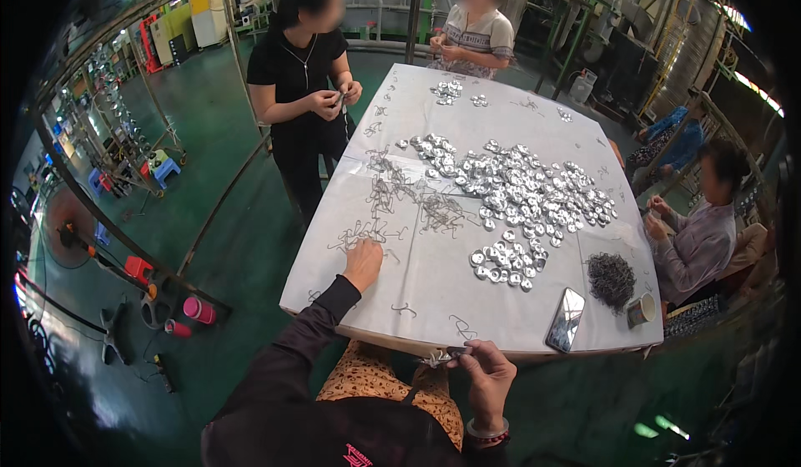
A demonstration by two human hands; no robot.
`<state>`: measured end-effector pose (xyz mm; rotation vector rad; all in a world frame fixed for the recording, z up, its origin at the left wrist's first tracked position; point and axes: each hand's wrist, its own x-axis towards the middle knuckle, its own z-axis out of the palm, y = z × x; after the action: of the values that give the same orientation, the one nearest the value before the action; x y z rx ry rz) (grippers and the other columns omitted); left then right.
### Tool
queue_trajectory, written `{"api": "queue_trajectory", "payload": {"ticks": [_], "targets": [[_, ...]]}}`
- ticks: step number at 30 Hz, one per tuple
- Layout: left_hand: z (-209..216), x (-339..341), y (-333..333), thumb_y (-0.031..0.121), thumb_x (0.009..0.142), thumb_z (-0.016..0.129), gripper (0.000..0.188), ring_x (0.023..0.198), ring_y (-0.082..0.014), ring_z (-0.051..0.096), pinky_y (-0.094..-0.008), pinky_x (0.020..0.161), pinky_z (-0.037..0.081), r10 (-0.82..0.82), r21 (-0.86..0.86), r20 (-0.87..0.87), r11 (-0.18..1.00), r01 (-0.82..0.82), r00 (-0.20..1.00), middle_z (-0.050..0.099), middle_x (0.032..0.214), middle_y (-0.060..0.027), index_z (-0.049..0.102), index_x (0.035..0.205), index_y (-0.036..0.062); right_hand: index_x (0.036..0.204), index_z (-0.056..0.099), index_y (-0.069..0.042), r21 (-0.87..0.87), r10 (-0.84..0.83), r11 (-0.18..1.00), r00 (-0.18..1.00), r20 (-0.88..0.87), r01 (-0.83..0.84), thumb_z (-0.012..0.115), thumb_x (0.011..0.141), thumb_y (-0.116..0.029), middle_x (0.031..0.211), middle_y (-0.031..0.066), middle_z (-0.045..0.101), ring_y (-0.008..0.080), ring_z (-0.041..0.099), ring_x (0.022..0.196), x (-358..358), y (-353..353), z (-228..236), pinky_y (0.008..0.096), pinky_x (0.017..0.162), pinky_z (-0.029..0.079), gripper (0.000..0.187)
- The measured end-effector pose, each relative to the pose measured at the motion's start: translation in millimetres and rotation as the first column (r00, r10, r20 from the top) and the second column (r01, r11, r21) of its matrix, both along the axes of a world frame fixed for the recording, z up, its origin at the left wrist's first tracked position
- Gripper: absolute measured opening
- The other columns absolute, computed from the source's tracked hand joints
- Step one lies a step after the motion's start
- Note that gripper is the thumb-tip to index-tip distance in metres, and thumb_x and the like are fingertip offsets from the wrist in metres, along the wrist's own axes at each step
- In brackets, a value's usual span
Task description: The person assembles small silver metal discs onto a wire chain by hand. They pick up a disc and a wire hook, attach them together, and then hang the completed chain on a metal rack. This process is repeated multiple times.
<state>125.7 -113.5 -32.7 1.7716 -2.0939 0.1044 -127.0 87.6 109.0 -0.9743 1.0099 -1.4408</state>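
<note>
1. L hand (pixel 365 263): out over white-topped tbl (pixel 434 279), dark sleeve behind it, knuckles up. Fingers bent down at near end of thin wire hooks (pixel 388 191); tips partly hidden, so can't tell how far apart they are or if they've got one.
2. R hand (pixel 491 375): just off tbl's near edge, bangle (pixel 488 428) on wrist. Thumb + index pinched tog. on small clump (pixel 435 358) of dark & silvery bits; exact make-up too small to tell.
3. Wire hooks: loose, tangled spread on L half of tbl, running from L hand toward far side; a few strays nr front edge.
4. Silver discs (pixel 526 183): big heap mid-tbl, R of hooks, w/ smaller group nearer front.
5. R front: dark pile (pixel 612 280) of small bits, paper cup (pixel 641 310) just beside it, phone (pixel 566 320) flat nr edge.
6. Others: person in black (pixel 292 75) standing at L side; person in pale top (pixel 484 35) at far end; person in light shirt (pixel 705 237) at R side. All have hands raised tog. in front.
</note>
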Motion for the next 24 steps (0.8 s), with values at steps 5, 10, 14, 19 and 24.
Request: {"api": "queue_trajectory", "payload": {"ticks": [5, 10, 14, 19, 24], "targets": [[21, -2, 6, 0.010, 0.083, 0.054, 0.010, 0.086, -0.0333, 0.057, -0.0446, 0.073, 0.049, -0.130, 0.094, -0.198, 0.984, 0.150, 0.972, 0.058, 0.086, -0.0165, 0.058, 0.084, 0.0010, 0.096, 0.062, 0.006, 0.013, 0.036, 0.999, 0.998, -0.057, -0.036, 0.059, 0.082, 0.009, 0.083, 0.0067, 0.060, 0.0169, 0.065, 0.072, -5, 2, -8, 0.0262, 0.068, 0.053, 0.015], [37, 2, 5, 0.011, 0.084, 0.054, 0.010, 0.087, -0.0338, 0.058, -0.0441, 0.073, 0.047, -0.174, 0.026, -0.206, 0.983, 0.183, 0.963, 0.061, 0.087, -0.0150, 0.060, 0.085, 0.0029, 0.096, 0.062, 0.006, 0.017, 0.032, 0.999, 0.998, -0.051, -0.032, 0.060, 0.083, 0.007, 0.084, 0.0051, 0.059, 0.0157, 0.065, 0.074, -1, 2, -7, 0.0248, 0.068, 0.052, 0.013], [64, -19, 17, 0.014, 0.084, 0.057, 0.013, 0.081, -0.0326, 0.061, -0.0400, 0.071, 0.049, -0.268, 0.011, -0.438, 0.953, 0.303, 0.858, 0.064, 0.084, -0.0143, 0.061, 0.087, 0.0017, 0.096, 0.062, 0.006, -0.016, 0.011, 1.000, 0.996, -0.085, -0.013, 0.059, 0.083, 0.007, 0.084, 0.0078, 0.062, 0.0167, 0.065, 0.072, 1, 4, -10, 0.0267, 0.068, 0.053, 0.013], [142, -71, 90, 0.017, 0.085, 0.064, 0.020, 0.079, -0.0191, 0.064, -0.0311, 0.071, 0.050, -0.291, 0.095, -0.844, 0.745, 0.660, 0.450, 0.067, 0.082, -0.0105, 0.062, 0.095, 0.0000, 0.096, 0.063, 0.005, 0.006, -0.012, 1.000, 0.995, -0.102, 0.013, 0.060, 0.084, 0.005, 0.086, 0.0064, 0.063, 0.0143, 0.065, 0.075, -1, 3, -12, 0.0242, 0.071, 0.051, 0.013], [163, -81, 133, 0.012, 0.083, 0.066, 0.014, 0.096, -0.0200, 0.058, -0.0313, 0.084, 0.045, -0.476, -0.053, -0.837, 0.561, 0.826, 0.269, 0.061, 0.098, -0.0084, 0.062, 0.092, 0.0024, 0.098, 0.063, 0.005, -0.081, -0.096, 0.994, 0.967, -0.237, 0.079, 0.060, 0.083, 0.005, 0.089, 0.0075, 0.065, 0.0112, 0.062, 0.080, -1, 1, -21, 0.0232, 0.073, 0.050, 0.015]]}}
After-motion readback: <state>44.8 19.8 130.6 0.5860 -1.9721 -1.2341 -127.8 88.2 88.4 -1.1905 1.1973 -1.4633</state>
